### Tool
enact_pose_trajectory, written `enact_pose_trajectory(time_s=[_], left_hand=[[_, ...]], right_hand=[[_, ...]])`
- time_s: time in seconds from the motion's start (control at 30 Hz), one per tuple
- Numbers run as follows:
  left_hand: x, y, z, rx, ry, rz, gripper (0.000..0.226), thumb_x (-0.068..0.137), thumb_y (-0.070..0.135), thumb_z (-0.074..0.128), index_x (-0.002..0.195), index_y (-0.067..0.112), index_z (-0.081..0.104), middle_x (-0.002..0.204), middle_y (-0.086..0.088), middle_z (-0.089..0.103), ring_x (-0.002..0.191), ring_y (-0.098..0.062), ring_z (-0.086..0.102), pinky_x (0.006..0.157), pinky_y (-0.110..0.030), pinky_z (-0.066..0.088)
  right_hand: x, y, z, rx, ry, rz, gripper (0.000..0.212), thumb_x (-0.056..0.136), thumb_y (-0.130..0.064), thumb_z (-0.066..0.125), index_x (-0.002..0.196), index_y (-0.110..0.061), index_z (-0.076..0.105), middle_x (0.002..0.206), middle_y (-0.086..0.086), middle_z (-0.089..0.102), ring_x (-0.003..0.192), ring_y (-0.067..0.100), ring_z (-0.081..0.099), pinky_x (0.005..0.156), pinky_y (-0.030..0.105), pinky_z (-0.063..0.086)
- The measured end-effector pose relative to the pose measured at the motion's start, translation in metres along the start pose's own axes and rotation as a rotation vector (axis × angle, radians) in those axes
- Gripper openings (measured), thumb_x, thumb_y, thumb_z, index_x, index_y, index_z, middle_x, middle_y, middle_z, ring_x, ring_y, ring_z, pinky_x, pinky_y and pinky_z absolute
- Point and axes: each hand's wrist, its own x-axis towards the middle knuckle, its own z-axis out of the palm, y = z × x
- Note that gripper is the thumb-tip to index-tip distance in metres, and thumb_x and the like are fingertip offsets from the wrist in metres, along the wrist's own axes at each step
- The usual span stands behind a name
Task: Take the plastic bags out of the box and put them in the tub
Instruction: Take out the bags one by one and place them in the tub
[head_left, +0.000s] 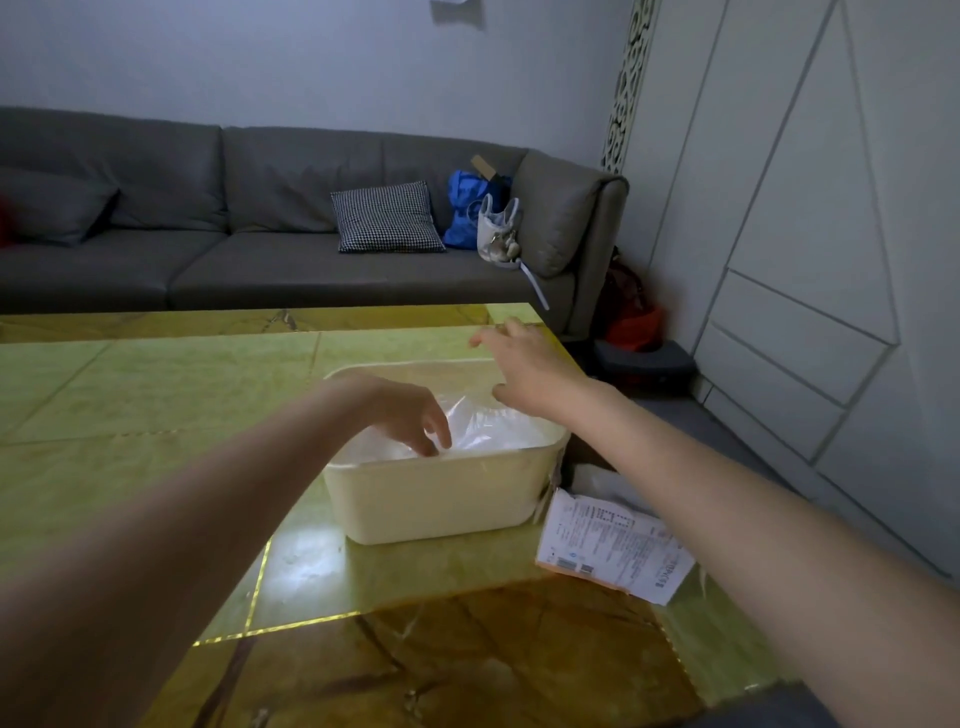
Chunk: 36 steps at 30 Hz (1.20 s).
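Both forearms are reaching over the counter (156, 395) toward the tub (441, 499), left hand (410, 415) poking curled fingers (441, 434) down onto the plastic bags (483, 421) inside while the right hand (524, 364) is hovering spread-open above the tub's far rim, box (602, 540) sitting just right.

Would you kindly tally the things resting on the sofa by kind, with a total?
Houndstooth cushion: 1
Grey cushion: 1
Blue bag: 1
Grey handbag: 1
Total: 4
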Motion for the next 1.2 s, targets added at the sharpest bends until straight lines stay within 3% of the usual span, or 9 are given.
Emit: enact_pose_trajectory(time_s=[0.13, 0.23, 0.4, 0.63, 0.77, 0.83, 0.93, 1.07, 1.2], left_hand=[[0.005, -0.002, -0.001, 0.036, -0.018, -0.036, 0.043, 0.092, 0.031, 0.054, 0.134, 0.026, 0.047, 0.141, 0.001, 0.044, 0.125, -0.019, 0.047, 0.104, -0.031, 0.035], [0.012, -0.013, 0.007, 0.104, -0.082, -0.097, 0.046, 0.092, 0.027, 0.054, 0.137, 0.024, 0.043, 0.142, -0.002, 0.042, 0.123, -0.023, 0.048, 0.103, -0.031, 0.04], [0.014, -0.032, 0.011, 0.125, -0.047, -0.199, 0.048, 0.087, 0.02, 0.063, 0.133, 0.022, 0.048, 0.137, -0.003, 0.048, 0.12, -0.025, 0.051, 0.101, -0.032, 0.042], [-0.014, -0.013, -0.012, -0.185, 0.441, -0.053, 0.031, 0.089, -0.002, 0.05, 0.113, 0.012, 0.061, 0.128, -0.005, 0.057, 0.119, -0.021, 0.052, 0.098, -0.031, 0.04], [-0.018, 0.037, -0.016, -0.235, 0.744, 0.111, 0.028, 0.088, -0.005, 0.046, 0.101, 0.011, 0.066, 0.115, -0.007, 0.062, 0.106, -0.02, 0.058, 0.09, -0.029, 0.047], [-0.016, 0.07, -0.013, -0.229, 0.728, 0.22, 0.029, 0.088, -0.003, 0.047, 0.1, 0.011, 0.069, 0.111, -0.006, 0.065, 0.101, -0.02, 0.06, 0.09, -0.032, 0.048], [-0.01, 0.112, 0.002, -0.144, 0.577, 0.317, 0.029, 0.089, 0.003, 0.049, 0.11, 0.013, 0.068, 0.116, -0.004, 0.064, 0.104, -0.021, 0.059, 0.089, -0.027, 0.045], [0.002, 0.138, 0.018, -0.024, 0.451, 0.285, 0.033, 0.092, 0.009, 0.046, 0.117, 0.02, 0.065, 0.117, -0.003, 0.064, 0.103, -0.021, 0.06, 0.088, -0.025, 0.046], [0.005, 0.146, 0.019, 0.024, 0.394, 0.262, 0.032, 0.094, 0.012, 0.045, 0.115, 0.022, 0.066, 0.105, -0.005, 0.069, 0.092, -0.021, 0.065, 0.082, -0.029, 0.053]], right_hand=[[0.008, -0.013, 0.014, 0.037, -0.587, 0.123, 0.062, 0.09, -0.011, 0.06, 0.144, -0.022, 0.033, 0.139, 0.006, 0.042, 0.108, 0.026, 0.057, 0.088, 0.033, 0.053], [0.011, -0.019, 0.021, -0.159, -0.701, 0.094, 0.057, 0.094, -0.009, 0.052, 0.147, -0.014, 0.031, 0.149, 0.009, 0.031, 0.124, 0.03, 0.048, 0.096, 0.035, 0.048], [0.019, -0.016, 0.026, -0.284, -0.663, 0.101, 0.05, 0.096, -0.014, 0.048, 0.144, -0.006, 0.035, 0.145, 0.012, 0.039, 0.124, 0.027, 0.049, 0.101, 0.034, 0.042], [0.012, 0.008, 0.005, 0.04, -0.465, 0.126, 0.058, 0.085, -0.021, 0.068, 0.137, -0.018, 0.042, 0.128, 0.004, 0.047, 0.102, 0.024, 0.056, 0.08, 0.03, 0.053], [-0.025, 0.028, -0.032, 0.043, -0.2, 0.1, 0.015, 0.088, -0.021, 0.064, 0.091, -0.007, 0.07, 0.085, 0.004, 0.066, 0.078, 0.019, 0.06, 0.061, 0.025, 0.045], [-0.049, 0.044, -0.042, 0.009, -0.301, 0.154, 0.021, 0.087, -0.023, 0.065, 0.078, -0.006, 0.071, 0.066, 0.002, 0.065, 0.062, 0.015, 0.057, 0.057, 0.024, 0.044], [-0.078, 0.061, -0.033, -0.117, -0.433, 0.245, 0.028, 0.08, -0.029, 0.073, 0.088, -0.003, 0.07, 0.076, 0.007, 0.069, 0.067, 0.019, 0.062, 0.06, 0.028, 0.048], [-0.096, 0.068, -0.012, -0.118, -0.277, 0.213, 0.031, 0.08, -0.03, 0.071, 0.092, -0.002, 0.069, 0.093, 0.016, 0.068, 0.084, 0.028, 0.065, 0.068, 0.037, 0.051], [-0.098, 0.075, -0.012, -0.041, -0.193, 0.213, 0.022, 0.073, -0.019, 0.076, 0.068, -0.013, 0.056, 0.089, 0.011, 0.063, 0.083, 0.026, 0.061, 0.069, 0.037, 0.05]])
